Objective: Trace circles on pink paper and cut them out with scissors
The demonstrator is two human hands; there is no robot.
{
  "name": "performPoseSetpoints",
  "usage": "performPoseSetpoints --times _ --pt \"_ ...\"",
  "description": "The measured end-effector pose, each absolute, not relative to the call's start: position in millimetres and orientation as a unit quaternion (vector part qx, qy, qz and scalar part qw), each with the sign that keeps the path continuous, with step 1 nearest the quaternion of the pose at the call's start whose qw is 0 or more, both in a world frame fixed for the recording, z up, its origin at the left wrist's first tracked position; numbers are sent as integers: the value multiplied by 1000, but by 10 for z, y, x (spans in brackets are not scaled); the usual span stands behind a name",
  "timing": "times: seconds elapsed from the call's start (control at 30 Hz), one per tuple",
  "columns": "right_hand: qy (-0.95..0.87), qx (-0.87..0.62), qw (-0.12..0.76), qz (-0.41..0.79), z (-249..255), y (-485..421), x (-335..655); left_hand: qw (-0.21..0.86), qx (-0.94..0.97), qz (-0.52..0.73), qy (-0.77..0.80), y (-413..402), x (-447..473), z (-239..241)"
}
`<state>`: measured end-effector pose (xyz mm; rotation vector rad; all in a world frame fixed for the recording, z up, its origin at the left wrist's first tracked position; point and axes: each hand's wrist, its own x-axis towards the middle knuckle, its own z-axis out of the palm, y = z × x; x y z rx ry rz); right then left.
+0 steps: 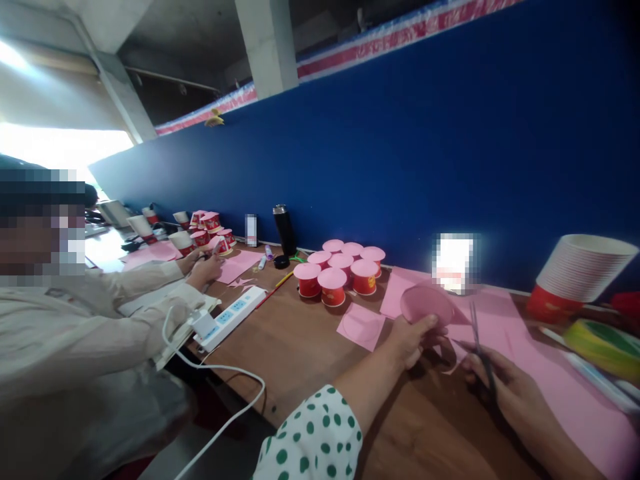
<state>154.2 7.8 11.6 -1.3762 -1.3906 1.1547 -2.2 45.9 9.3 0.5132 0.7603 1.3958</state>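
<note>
Pinched in my left hand (417, 340) is a pink paper circle (425, 308), partly cut, with a thin strip of offcut hanging below it. My right hand (510, 387) grips a pair of scissors (483, 363), whose blades stand apart and point upward beside the paper. To the left of my left hand lies a pink paper square (361, 325) with a round outline on it. Behind that square stand several red paper cups (333, 293) topped with pink discs. Large pink sheets (500, 320) spread behind and under my right hand.
At the right are a stack of paper cups (583, 273) and a roll of tape (605, 347). A lit phone (454, 261) leans on the blue partition (400, 147). Left are a black flask (284, 230), a power strip (233, 318) with a white cable, and a co-worker (95, 347) handling pink paper.
</note>
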Motion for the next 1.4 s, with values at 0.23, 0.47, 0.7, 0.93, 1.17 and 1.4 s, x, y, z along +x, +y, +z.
performPoseSetpoints --times 0.23,0.47,0.7,0.93,1.17,1.4 --pt "-560 -554 428 442 84 75 1556 669 233 620 337 456 -8 100" --pt "-612 -570 401 374 -3 112 1593 631 242 633 378 528 70 -17" --pt "-607 -546 414 403 72 104 1571 626 251 599 433 518 96 16" --pt "-563 -572 411 431 96 145 1554 629 263 593 428 526 88 34" --pt "-552 -567 412 452 96 104 1561 619 311 542 476 503 68 23" --pt "-528 -555 434 475 105 98 1538 555 410 541 480 434 96 4"
